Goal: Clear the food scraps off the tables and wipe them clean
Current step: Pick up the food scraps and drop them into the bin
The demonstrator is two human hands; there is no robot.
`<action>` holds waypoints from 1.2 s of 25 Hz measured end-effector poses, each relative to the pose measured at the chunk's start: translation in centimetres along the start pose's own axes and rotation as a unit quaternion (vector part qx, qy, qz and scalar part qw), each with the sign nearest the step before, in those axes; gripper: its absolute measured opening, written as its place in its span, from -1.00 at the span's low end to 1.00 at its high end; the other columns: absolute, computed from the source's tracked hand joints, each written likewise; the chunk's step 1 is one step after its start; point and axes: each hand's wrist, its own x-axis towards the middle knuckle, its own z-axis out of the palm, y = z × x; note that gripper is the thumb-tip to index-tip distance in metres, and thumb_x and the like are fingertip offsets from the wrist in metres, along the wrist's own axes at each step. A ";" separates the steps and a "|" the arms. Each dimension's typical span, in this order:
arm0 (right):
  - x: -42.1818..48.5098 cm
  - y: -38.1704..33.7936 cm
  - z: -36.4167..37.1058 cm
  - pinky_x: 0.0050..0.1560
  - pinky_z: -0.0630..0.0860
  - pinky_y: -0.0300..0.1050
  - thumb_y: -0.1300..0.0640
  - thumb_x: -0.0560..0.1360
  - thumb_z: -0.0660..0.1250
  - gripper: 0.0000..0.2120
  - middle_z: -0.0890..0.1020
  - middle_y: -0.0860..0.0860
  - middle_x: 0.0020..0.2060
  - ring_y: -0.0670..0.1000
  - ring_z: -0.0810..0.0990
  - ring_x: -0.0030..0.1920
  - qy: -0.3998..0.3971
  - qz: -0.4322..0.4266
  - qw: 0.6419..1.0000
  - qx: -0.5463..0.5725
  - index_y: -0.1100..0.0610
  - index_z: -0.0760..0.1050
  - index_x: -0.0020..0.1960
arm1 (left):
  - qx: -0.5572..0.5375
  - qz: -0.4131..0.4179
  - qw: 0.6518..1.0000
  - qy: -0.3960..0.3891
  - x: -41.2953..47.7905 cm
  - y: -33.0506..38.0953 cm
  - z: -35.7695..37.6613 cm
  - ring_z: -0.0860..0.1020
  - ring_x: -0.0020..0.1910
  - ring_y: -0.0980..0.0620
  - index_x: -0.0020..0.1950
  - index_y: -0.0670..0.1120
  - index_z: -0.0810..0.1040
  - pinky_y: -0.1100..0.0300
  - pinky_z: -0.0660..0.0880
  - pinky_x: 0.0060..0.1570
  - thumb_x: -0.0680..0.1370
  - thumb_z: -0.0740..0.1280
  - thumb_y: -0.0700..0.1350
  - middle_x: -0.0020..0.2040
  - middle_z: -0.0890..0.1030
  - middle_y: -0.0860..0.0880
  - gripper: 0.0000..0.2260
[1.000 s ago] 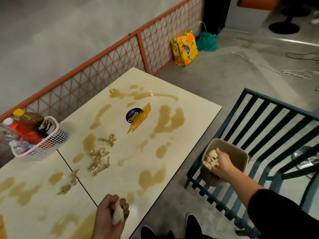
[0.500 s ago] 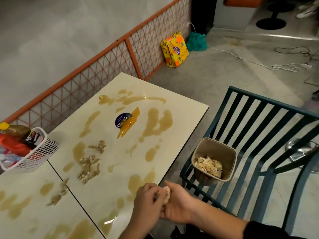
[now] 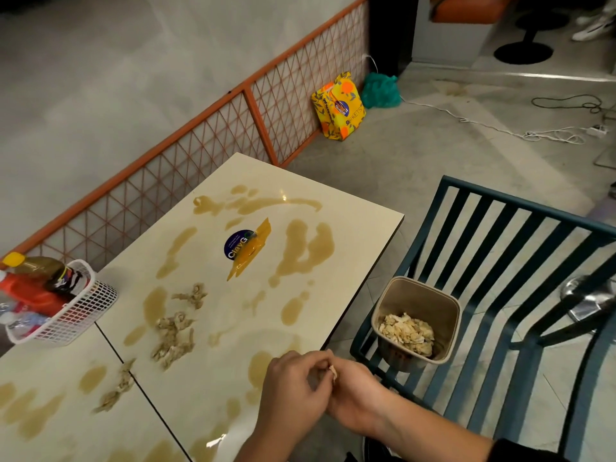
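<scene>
Two cream tables stand edge to edge, smeared with brown sauce. Clumps of food scraps lie near the seam, with more scraps on the near table. A tan bin holding scraps sits on the blue slatted chair to the right. My left hand and right hand meet at the table's near edge. Together they pinch a small pale wad, mostly hidden between the fingers.
A white basket of sauce bottles sits at the left by the orange mesh railing. An orange wrapper lies on a round sticker mid-table. The blue chair stands close on the right. A yellow bag and cables lie on the floor.
My right hand left the bin and came over to my left hand, which has held the pale wad throughout. Both hands now hold it together at the table edge.
</scene>
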 end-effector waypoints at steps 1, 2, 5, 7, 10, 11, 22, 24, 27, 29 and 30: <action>0.1 -0.2 0.1 0.05 0.57 0.07 0.16 0.65 0.26 -0.62 0.58 0.28 0.00 0.20 0.55 0.06 -0.001 0.004 1.000 0.012 0.47 0.48 0.28 | -0.005 0.013 1.000 -0.009 0.1 0.1 -0.1 0.54 -0.07 0.22 0.15 0.26 0.63 0.28 0.46 0.03 0.44 0.31 0.14 -0.14 0.64 0.23 -0.70; 0.1 -0.5 0.2 0.10 0.54 0.07 0.12 0.67 0.23 -0.59 0.58 0.29 0.02 0.21 0.53 0.09 -0.008 0.010 1.000 0.022 0.47 0.47 0.30 | -0.006 0.034 0.999 -0.014 0.1 0.3 -0.1 0.53 -0.03 0.25 0.13 0.23 0.65 0.29 0.44 0.04 0.45 0.33 0.12 -0.11 0.65 0.26 -0.73; -0.1 -1.1 0.3 0.25 0.49 0.02 -0.06 0.73 -0.04 -0.39 0.62 0.30 0.17 0.20 0.59 0.24 -0.035 0.045 0.997 0.049 0.45 0.50 0.29 | 0.052 0.083 0.995 -0.011 0.1 0.0 0.6 0.50 -0.06 0.30 -0.12 0.15 0.68 0.18 0.47 -0.08 0.43 0.39 0.06 -0.14 0.66 0.30 -0.91; -0.4 -1.4 0.6 0.34 0.45 0.04 -0.06 0.71 -0.04 -0.39 0.56 0.33 0.30 0.20 0.56 0.31 -0.060 0.048 0.997 0.031 0.44 0.44 0.37 | 0.092 0.062 0.994 0.003 0.4 -0.6 0.7 0.51 -0.15 0.23 -0.23 0.12 0.63 0.13 0.46 -0.19 0.40 0.41 0.04 -0.21 0.64 0.27 -0.96; -0.3 -1.4 0.8 0.45 0.39 0.02 0.13 0.63 0.14 -0.52 0.50 0.32 0.37 0.17 0.51 0.35 -0.110 0.032 0.993 0.011 0.46 0.39 0.40 | 0.096 0.028 0.994 0.034 0.6 -1.3 0.8 0.55 -0.17 0.15 -0.26 0.10 0.61 0.10 0.46 -0.26 0.36 0.39 0.02 -0.21 0.63 0.22 -0.97; -0.2 -1.3 0.8 0.43 0.42 0.01 0.18 0.62 0.17 -0.56 0.51 0.32 0.36 0.17 0.53 0.34 -0.121 0.024 0.992 0.011 0.45 0.43 0.39 | 0.085 0.011 0.995 0.046 0.6 -1.5 0.8 0.55 -0.15 0.15 -0.23 0.10 0.64 0.10 0.46 -0.25 0.36 0.38 0.02 -0.18 0.62 0.22 -0.94; 2.3 -2.6 -4.4 -0.13 0.64 -0.09 0.34 0.60 0.31 -0.88 0.70 0.27 0.04 0.10 0.74 -0.03 0.102 -0.087 0.965 -0.225 0.34 0.62 0.05 | -0.118 -0.075 0.987 -0.072 0.3 -3.8 -0.6 0.51 0.11 0.25 0.21 0.16 0.62 0.44 0.40 0.04 0.58 0.34 0.00 0.08 0.55 0.25 -0.79; 3.4 -4.1 -7.4 -0.15 0.63 -0.04 0.33 0.61 0.28 -0.88 0.70 0.25 0.00 0.10 0.72 -0.08 0.198 -0.122 0.923 -0.306 0.31 0.60 0.03 | -0.166 -0.151 0.973 -0.046 0.0 -4.5 -1.0 0.57 -0.02 0.23 0.07 0.17 0.65 0.38 0.48 -0.08 0.56 0.39 -0.09 0.00 0.63 0.21 -0.84; 3.8 -7.3 -11.2 -0.04 0.66 0.10 0.21 0.64 0.28 -0.87 0.67 0.18 -0.04 0.09 0.66 -0.09 0.306 -0.160 0.875 -0.341 0.20 0.59 0.05 | -0.176 -0.199 0.964 -0.025 -0.6 -6.4 -2.1 0.60 -0.09 0.21 -0.05 0.16 0.69 0.35 0.52 -0.13 0.54 0.42 -0.13 -0.07 0.65 0.30 -0.84; 4.3 -9.5 -13.2 -0.01 0.64 0.11 0.11 0.63 0.32 -0.84 0.67 0.12 0.03 0.08 0.63 -0.05 0.372 -0.182 0.842 -0.345 0.14 0.63 0.12 | -0.161 -0.209 0.964 -0.017 -0.9 -8.0 -3.5 0.60 -0.10 0.23 -0.06 0.14 0.69 0.30 0.53 -0.12 0.55 0.42 -0.13 -0.09 0.65 0.31 -0.85; 4.7 -10.4 -14.0 0.01 0.61 0.08 0.09 0.63 0.33 -0.80 0.66 0.12 0.07 0.09 0.62 0.00 0.397 -0.189 0.830 -0.342 0.14 0.64 0.18 | -0.151 -0.217 0.964 -0.013 -1.1 -8.9 -4.2 0.60 -0.09 0.25 -0.06 0.15 0.69 0.27 0.54 -0.10 0.56 0.41 -0.12 -0.09 0.64 0.32 -0.85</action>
